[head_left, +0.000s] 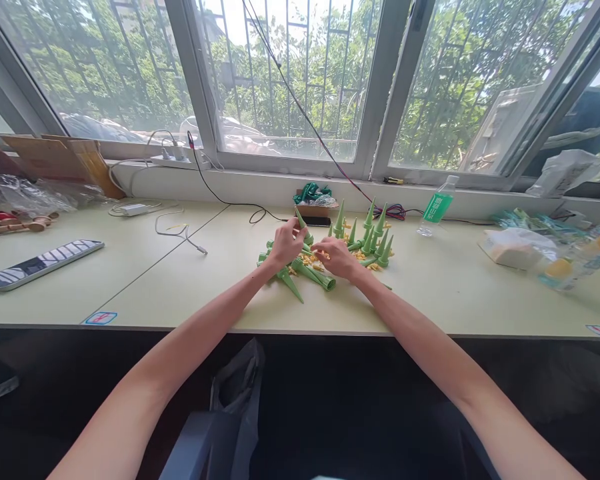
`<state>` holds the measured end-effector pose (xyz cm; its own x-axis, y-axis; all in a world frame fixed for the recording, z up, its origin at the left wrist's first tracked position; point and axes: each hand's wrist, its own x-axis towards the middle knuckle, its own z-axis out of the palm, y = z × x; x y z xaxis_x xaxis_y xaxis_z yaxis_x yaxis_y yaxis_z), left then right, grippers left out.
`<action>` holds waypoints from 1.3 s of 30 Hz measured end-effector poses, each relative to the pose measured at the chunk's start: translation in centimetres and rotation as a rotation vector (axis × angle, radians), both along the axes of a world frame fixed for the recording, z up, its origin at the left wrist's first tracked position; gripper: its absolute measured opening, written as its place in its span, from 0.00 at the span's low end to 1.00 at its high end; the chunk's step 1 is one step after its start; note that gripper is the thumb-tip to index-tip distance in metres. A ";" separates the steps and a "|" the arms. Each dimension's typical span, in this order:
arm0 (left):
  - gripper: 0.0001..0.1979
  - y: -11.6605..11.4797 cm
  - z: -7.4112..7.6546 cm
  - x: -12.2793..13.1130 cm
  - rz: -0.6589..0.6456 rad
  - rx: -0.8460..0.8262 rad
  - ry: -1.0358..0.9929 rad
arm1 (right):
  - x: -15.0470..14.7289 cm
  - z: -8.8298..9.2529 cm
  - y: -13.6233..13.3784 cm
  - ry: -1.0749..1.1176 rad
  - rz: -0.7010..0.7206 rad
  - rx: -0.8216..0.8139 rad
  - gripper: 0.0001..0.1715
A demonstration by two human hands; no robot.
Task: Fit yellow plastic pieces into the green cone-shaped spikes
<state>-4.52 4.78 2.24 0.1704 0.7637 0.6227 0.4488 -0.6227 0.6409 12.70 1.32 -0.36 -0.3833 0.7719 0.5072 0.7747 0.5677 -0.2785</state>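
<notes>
My left hand (286, 244) is closed round a green plastic cone-shaped spike (301, 217), its pointed tip up. Beside it, my right hand (334, 257) has its fingers pinched together just above a heap of small yellow plastic pieces (312, 261); what they hold, if anything, is too small to make out. Several more green spikes lie loose below my hands, one pointed spike (291, 284) aimed toward the front edge and an open-ended green tube (325, 281) near it. To the right of my right hand, several green spikes (369, 241) stand upright among yellow pieces.
Behind the heap are a small cardboard box (313, 211) with green plastic and a black phone (316, 221). A bottle (438, 207) stands to the right, near plastic bags (517, 248). Cables (183, 233) and a glossy flat device (43, 263) lie left on the table (180, 293).
</notes>
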 end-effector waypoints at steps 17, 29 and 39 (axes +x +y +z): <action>0.04 0.5 -0.4 0.0 -0.003 -0.021 -0.009 | -0.4 -0.4 -0.1 -0.115 0.055 -0.031 0.09; 0.04 0.4 -0.5 0.1 -0.024 -0.026 -0.006 | -0.2 -0.3 -0.2 -0.062 0.114 -0.127 0.04; 0.02 0.3 -0.5 0.0 -0.040 -0.029 0.020 | 0.0 -0.4 0.0 0.023 0.129 -0.055 0.10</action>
<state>-4.53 5.12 1.79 0.2134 0.7736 0.5967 0.4363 -0.6219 0.6502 12.67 1.28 -0.80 -0.4702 0.7437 0.4752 0.6890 0.6458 -0.3288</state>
